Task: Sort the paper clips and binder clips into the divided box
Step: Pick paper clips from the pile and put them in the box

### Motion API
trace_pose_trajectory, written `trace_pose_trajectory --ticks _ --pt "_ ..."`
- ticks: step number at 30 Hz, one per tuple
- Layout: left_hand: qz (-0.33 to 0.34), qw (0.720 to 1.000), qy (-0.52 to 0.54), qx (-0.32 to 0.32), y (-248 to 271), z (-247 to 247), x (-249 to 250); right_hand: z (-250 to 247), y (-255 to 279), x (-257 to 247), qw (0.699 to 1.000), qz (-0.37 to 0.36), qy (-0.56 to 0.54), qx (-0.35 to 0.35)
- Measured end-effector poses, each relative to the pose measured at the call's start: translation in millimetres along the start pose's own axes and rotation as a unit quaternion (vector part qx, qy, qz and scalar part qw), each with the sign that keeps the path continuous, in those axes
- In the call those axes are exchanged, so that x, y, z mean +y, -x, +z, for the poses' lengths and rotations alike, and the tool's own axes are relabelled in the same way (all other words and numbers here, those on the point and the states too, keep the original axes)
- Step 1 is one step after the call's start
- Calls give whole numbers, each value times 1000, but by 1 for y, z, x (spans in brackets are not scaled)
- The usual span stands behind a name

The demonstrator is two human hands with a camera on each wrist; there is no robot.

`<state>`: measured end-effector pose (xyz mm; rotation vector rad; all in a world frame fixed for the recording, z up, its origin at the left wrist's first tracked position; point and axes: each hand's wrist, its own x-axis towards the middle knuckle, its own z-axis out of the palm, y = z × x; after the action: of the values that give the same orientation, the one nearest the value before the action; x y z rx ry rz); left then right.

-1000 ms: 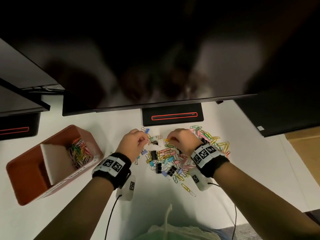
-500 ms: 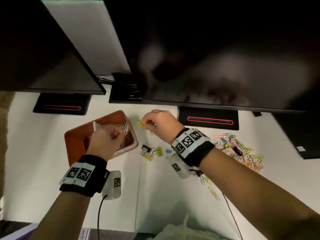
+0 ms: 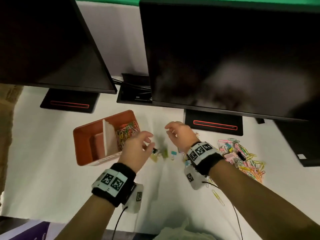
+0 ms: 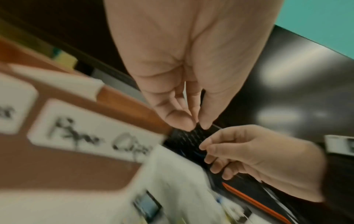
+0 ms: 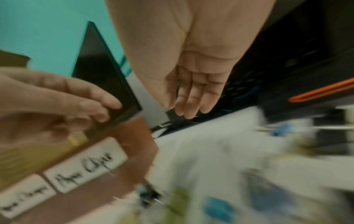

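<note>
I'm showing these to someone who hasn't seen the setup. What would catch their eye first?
Probably the bright heap of coloured paper clips scattered on the white desk at the right, under two large dark monitors. Next, the orange divided box at the left, its right compartment already holding paper clips. Between them both hands, left hand and right hand, hang with relaxed fingers above a few binder clips.

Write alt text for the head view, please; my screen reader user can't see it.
Two bare hands, the left hand and the right hand, hover open over a white desk. Left of them stands an orange divided box with coloured paper clips in one compartment. A loose clip pile lies right, below dark monitors.
</note>
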<state>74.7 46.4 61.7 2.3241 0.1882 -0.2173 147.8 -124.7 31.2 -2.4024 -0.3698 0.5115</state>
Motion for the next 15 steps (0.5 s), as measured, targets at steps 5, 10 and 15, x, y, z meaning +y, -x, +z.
trace_pose_trajectory --ticks 5,10,15 --pt "-13 996 -28 -89 -11 78 21 -20 18 62 990 82 109 -29" --pt "-61 986 -107 -110 -32 114 27 -25 32 88 983 93 146 -65" --pt "-78 979 -150 -115 -45 126 23 -28 36 98 985 85 146 -43"
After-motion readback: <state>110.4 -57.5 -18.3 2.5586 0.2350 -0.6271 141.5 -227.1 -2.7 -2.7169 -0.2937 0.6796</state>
